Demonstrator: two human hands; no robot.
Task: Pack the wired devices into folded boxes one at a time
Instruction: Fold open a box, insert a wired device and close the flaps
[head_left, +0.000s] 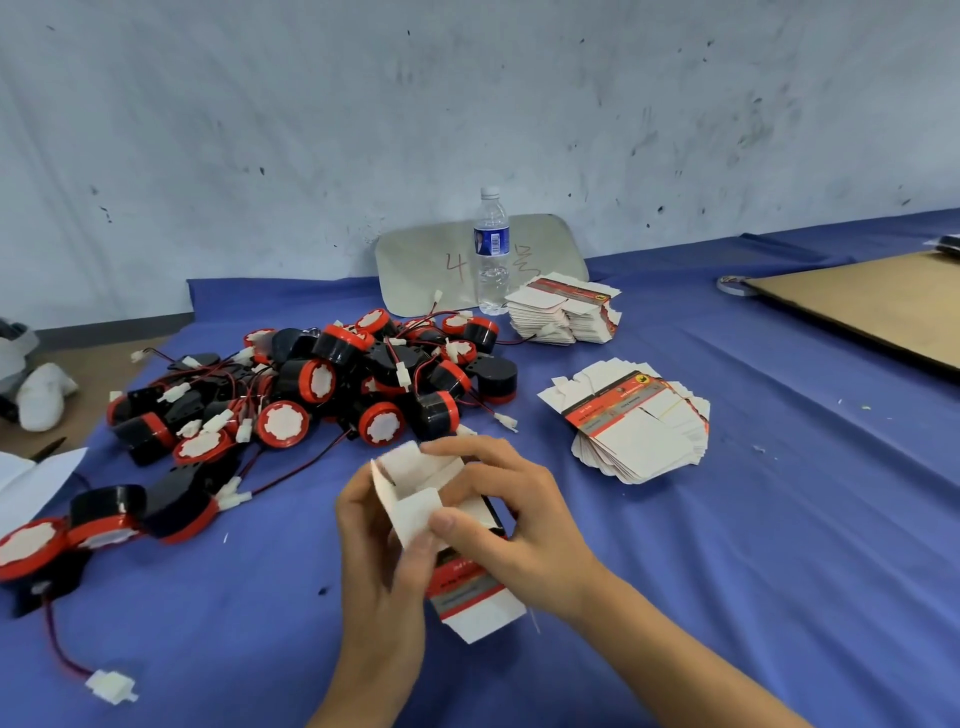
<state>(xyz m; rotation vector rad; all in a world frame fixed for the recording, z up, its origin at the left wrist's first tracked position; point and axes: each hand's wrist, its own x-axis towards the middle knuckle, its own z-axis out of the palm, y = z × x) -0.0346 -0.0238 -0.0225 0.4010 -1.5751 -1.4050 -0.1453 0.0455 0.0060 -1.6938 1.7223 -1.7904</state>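
A small white carton with a red and grey printed band (467, 587) is held above the blue table cloth, its far end open with white flaps sticking up. My left hand (382, 551) grips the carton from the left side. My right hand (519, 519) holds it from the right, thumb pressing a white flap and fingers curled over the open end. A heap of black and red round wired devices (332, 389) with white connectors lies beyond my hands. A few more devices (109, 519) lie at the left edge.
Two stacks of flat unfolded cartons sit right of the heap, one near (639, 431) and one farther (566, 312). A water bottle (491, 254) stands before a grey board (431, 265). A cardboard sheet (872, 306) lies far right. A loose white connector (111, 686) lies front left.
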